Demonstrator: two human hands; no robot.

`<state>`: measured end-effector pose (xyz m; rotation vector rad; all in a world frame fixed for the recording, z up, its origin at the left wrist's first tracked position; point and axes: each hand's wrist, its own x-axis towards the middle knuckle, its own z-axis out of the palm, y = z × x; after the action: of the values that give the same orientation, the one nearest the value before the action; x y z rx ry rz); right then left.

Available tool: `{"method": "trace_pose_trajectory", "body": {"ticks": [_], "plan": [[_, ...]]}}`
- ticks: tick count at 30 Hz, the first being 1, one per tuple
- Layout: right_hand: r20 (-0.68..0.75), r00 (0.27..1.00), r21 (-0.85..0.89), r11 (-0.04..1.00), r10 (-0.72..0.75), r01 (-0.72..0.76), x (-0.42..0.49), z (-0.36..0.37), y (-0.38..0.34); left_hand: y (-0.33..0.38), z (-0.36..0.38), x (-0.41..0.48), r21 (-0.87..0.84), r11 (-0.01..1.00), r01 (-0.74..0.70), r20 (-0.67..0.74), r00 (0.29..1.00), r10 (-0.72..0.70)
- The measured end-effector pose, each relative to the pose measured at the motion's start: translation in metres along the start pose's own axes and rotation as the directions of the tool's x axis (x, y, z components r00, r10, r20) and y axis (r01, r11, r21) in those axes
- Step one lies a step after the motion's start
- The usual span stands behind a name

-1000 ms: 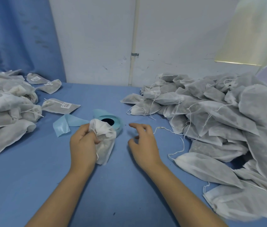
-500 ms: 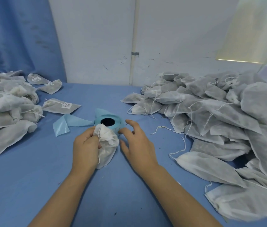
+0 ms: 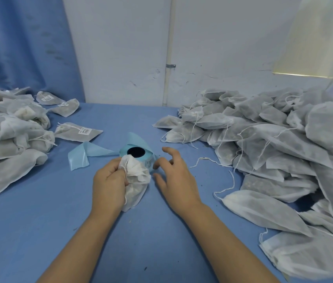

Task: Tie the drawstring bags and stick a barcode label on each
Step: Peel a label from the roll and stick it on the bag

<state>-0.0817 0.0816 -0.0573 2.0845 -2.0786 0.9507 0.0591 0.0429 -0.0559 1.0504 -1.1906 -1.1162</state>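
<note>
early days, i'd say: labelled bags (image 3: 8, 129) lie at left, a bigger heap (image 3: 273, 135) waits at right — left hand (image 3: 109, 180) clamps one bag (image 3: 136, 180), right hand (image 3: 173, 176) has its fingers apart by the label roll (image 3: 136, 153).

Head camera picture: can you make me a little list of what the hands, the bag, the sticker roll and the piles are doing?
left hand: grips one drawstring bag by its bunched top
right hand: fingers spread, tips at the label roll
label roll: blue, on the table, just beyond the bag
left pile: several bags show barcode labels
right pile: no labels in sight, strings loose
</note>
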Motion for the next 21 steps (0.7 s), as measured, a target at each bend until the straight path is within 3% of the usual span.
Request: {"method": "trace_pose_trajectory", "body": {"ticks": [4,10,14,17,21], "plan": [[-0.073,0.997,-0.059,0.998,-0.003,-0.001,0.001,0.001,0.001,-0.004,-0.001,0.000,0.025,0.999,-0.033,0.010,0.999,0.033],[-0.221,0.945,-0.020,0.967,0.242,-0.252,0.002,-0.006,0.015,-0.004,-0.002,0.000,0.076,0.994,-0.078,0.061,0.995,0.073],[-0.302,0.900,0.007,0.945,0.314,-0.327,0.002,-0.015,0.029,-0.002,-0.001,-0.001,0.041,0.996,-0.077,0.147,0.987,0.071],[-0.286,0.907,0.019,0.948,0.310,-0.318,0.002,-0.015,0.030,0.001,-0.002,-0.002,0.053,0.994,-0.092,0.218,0.973,0.078],[-0.186,0.967,0.043,0.984,0.176,-0.171,0.001,-0.013,0.022,0.000,-0.003,0.002,0.185,0.973,-0.139,0.296,0.952,0.080]]}}
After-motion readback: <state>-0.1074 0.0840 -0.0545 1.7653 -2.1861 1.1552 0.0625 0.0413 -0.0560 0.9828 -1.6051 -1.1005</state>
